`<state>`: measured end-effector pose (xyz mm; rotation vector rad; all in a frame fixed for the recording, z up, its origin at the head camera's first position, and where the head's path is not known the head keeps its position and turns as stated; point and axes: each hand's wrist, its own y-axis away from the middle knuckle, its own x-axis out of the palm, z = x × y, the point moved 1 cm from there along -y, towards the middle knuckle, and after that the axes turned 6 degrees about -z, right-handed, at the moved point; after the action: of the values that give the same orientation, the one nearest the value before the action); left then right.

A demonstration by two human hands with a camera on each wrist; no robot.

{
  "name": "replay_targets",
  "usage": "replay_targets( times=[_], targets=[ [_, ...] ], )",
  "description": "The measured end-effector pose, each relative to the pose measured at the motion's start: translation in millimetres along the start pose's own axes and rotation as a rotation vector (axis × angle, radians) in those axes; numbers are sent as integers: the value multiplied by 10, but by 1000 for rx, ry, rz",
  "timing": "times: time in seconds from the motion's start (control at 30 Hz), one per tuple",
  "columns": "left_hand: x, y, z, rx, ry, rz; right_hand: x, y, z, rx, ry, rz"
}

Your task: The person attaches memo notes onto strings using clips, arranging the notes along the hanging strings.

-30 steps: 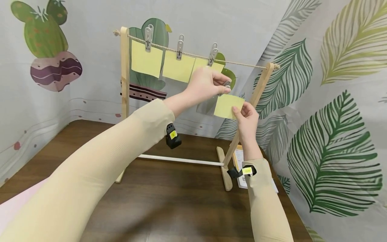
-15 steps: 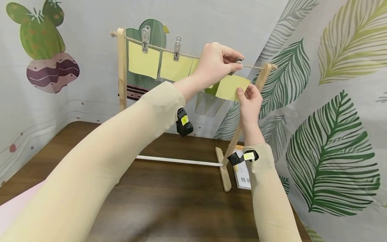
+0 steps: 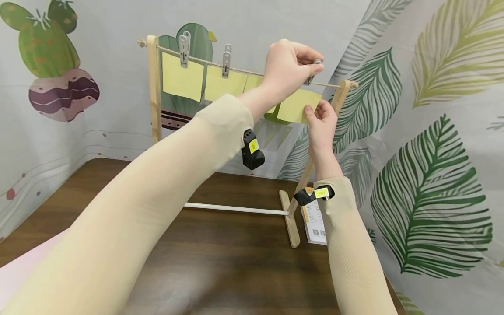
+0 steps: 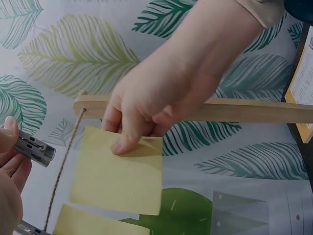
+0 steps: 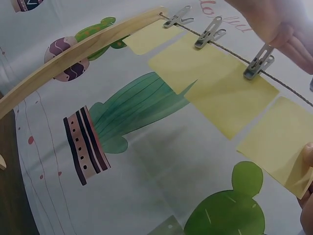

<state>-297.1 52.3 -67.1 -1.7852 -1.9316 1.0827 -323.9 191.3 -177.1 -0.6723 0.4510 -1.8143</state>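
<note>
In the head view my left hand (image 3: 289, 65) pinches a metal clothespin (image 3: 310, 80) near the right end of the twine (image 3: 328, 85). My right hand (image 3: 323, 127) holds a yellow paper square (image 3: 299, 106) by its right edge, thumb in front, just under the twine. From the left wrist view, the clothespin (image 4: 35, 150) is apart from the paper (image 4: 117, 176), on the other side of the twine. Several yellow squares hang along the line to the left; the right wrist view shows clothespins (image 5: 259, 62) gripping them. My left arm partly covers the hung squares in the head view.
The twine runs between two wooden posts (image 3: 154, 87) of a stand with a white lower bar (image 3: 236, 208). It stands on a dark wooden table (image 3: 236, 262). A printed booklet (image 3: 315, 223) lies behind my right wrist. A patterned cloth hangs behind.
Both hands have risen, bringing the paper square up to just below the twine. The clothespin has moved up and right, away from the paper's top edge.
</note>
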Motion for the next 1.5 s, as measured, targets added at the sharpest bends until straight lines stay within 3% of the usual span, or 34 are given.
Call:
replay_targets(
  times=[0.2,0.53,0.87,1.27,1.5],
  targets=[
    [33,8,39,-34,-28,-38,24,-14,16,22,4,-5],
    [99,13,43,-79,-49,-30,15,-40,29,35,-9,-7],
    [143,14,43,-35,-139,-46,34,-44,23,51,-12,-17],
    [178,7,85,-80,-96,-50,56,-56,36,79,17,-40],
    [177,11,92,-98,-100,-26,78,-75,74,85,-26,-52]
  ],
)
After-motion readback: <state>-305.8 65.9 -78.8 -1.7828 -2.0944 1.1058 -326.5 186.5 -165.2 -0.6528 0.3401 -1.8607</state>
